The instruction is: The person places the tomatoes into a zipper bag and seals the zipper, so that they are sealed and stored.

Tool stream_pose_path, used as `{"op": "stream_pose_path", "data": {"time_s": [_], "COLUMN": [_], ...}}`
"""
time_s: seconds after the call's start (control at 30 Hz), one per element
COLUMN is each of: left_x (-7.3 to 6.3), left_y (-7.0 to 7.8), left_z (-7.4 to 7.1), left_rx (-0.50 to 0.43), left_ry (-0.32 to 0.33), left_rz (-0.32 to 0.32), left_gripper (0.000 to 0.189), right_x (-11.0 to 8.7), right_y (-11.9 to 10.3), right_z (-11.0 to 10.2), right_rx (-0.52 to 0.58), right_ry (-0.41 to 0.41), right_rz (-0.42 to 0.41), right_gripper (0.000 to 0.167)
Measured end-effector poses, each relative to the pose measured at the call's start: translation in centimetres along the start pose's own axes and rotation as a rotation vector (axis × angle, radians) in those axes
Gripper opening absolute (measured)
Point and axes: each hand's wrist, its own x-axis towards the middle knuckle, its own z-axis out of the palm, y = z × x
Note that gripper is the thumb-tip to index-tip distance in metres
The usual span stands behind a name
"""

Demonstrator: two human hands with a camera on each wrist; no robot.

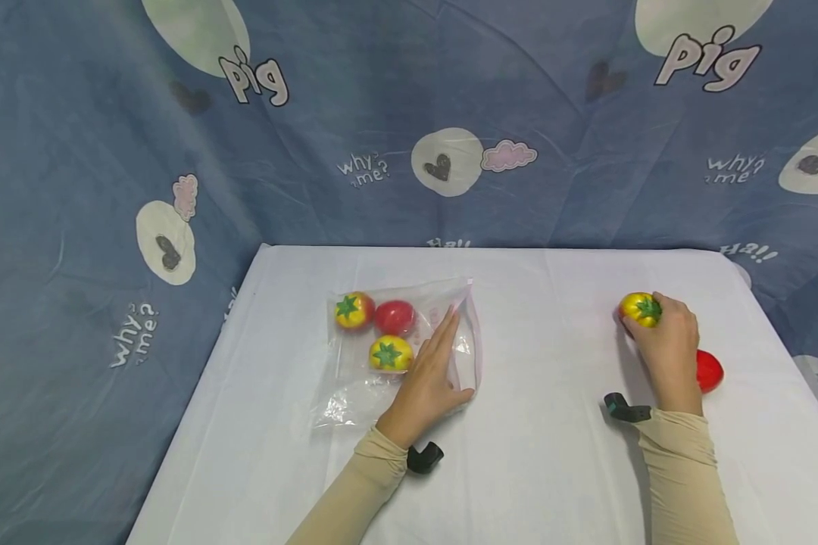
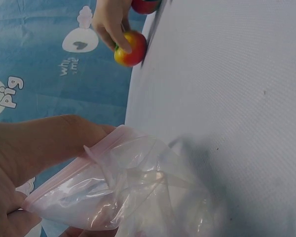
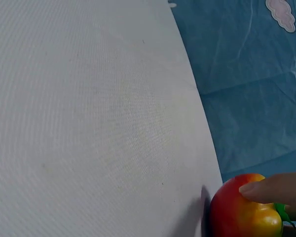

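A clear zip bag (image 1: pixel 354 386) lies on the table at left, with two red-and-yellow toy tomatoes (image 1: pixel 391 353) and a red one (image 1: pixel 395 317) inside. My left hand (image 1: pixel 426 382) rests across its mouth end, fingers straight and thumb spread to the right; in the left wrist view the pink zip strip (image 2: pixel 71 173) spans between thumb and fingers. At the right, my right hand (image 1: pixel 671 344) grips another red-and-yellow toy tomato (image 1: pixel 639 309) between thumb and fingers, its green calyx showing. The right wrist view shows a finger on this tomato (image 3: pixel 241 210).
A red toy tomato (image 1: pixel 709 371) sits beside my right wrist, partly hidden by it. White cloth covers the table (image 1: pixel 538 454). A blue printed curtain (image 1: pixel 382 91) hangs behind and along the left side. Small black devices (image 1: pixel 627 409) are worn at both wrists.
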Motion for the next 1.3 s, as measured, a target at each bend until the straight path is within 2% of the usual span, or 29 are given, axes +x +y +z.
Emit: {"op": "stream_pose_path", "data": {"time_s": [0.33, 0.57, 0.73, 1.13, 1.3], "left_x": [-0.1, 0.0, 0.0, -0.1, -0.1], "left_y": [0.1, 0.0, 0.0, -0.1, -0.1], "left_z": [-0.2, -0.1, -0.1, -0.3, -0.3], "left_rx": [0.002, 0.004, 0.004, -0.01, -0.015], "left_ry": [0.001, 0.003, 0.005, 0.016, 0.016], "left_rz": [0.002, 0.001, 0.006, 0.027, 0.031], "left_gripper": [0.128, 0.127, 0.127, 0.127, 0.126], "right_x": [-0.3, -0.7, -0.9, -1.2, -1.5], "right_y": [-0.3, -0.8, -1.2, -2.2, -2.9], "right_z": [0.2, 0.6, 1.0, 2.9, 3.8], "right_rx": [0.028, 0.06, 0.091, 0.257, 0.327], "right_ry": [-0.004, -0.043, -0.064, -0.236, -0.263], "right_rz": [-0.027, -0.065, -0.134, -0.329, -0.365], "right_gripper": [0.071, 0.073, 0.072, 0.067, 0.064]}}
